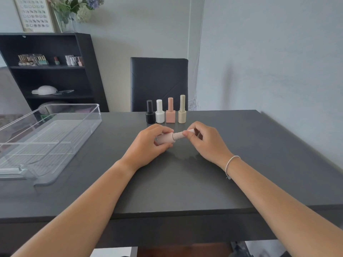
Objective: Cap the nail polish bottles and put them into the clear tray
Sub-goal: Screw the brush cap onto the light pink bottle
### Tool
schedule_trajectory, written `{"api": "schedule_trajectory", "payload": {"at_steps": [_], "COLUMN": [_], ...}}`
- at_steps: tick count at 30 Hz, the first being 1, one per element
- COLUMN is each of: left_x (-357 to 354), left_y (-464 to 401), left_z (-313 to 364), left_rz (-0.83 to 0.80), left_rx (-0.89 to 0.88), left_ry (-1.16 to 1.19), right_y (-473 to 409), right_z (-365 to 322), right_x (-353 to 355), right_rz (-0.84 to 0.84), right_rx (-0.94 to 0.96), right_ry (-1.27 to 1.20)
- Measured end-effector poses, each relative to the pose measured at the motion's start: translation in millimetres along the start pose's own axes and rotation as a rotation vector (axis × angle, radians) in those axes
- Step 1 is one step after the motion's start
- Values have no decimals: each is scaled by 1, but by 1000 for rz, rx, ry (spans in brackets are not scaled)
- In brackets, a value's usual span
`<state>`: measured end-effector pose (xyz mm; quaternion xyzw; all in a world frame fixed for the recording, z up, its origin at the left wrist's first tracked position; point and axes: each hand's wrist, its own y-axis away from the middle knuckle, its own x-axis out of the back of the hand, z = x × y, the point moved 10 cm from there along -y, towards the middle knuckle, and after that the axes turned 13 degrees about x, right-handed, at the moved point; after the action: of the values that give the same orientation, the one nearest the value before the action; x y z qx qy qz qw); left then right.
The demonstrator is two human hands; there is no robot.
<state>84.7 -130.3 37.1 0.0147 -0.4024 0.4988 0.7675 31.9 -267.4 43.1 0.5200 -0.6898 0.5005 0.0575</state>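
Note:
A pale pink nail polish bottle (166,138) lies sideways just above the dark table, held between both hands. My left hand (150,145) grips its body. My right hand (203,140) pinches its ribbed cap (179,135), which sits on the bottle's neck. Behind the hands a row of capped bottles stands upright: black (150,112), white (159,111), salmon pink (170,110) and beige (182,109). The clear tray (55,127) rests at the left of the table with nothing in it.
The dark table (176,182) ends at a near edge below my forearms. A black chair (159,82) stands behind the far edge. A black shelf unit (50,71) with small bottles fills the left background. A wall runs along the right.

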Motion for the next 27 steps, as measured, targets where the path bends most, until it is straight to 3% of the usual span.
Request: {"api": "schedule_trajectory", "payload": {"at_steps": [7, 10, 17, 27], "left_x": [-4, -9, -22, -24], "left_y": [-1, -3, -6, -6], "left_z": [-7, -12, -20, -22], "left_rz": [-29, -54, -132, -147], "left_rx": [42, 68, 99, 123], "left_ry": [-17, -82, -272, -287], "right_y": [-13, -25, -63, -96], "right_z": [10, 18, 50, 82], "right_x": [24, 42, 46, 29], "right_rz": [233, 284, 230, 149], "right_rx": [-76, -76, -103, -188], "right_ry": [-247, -195, -22, 93]}}
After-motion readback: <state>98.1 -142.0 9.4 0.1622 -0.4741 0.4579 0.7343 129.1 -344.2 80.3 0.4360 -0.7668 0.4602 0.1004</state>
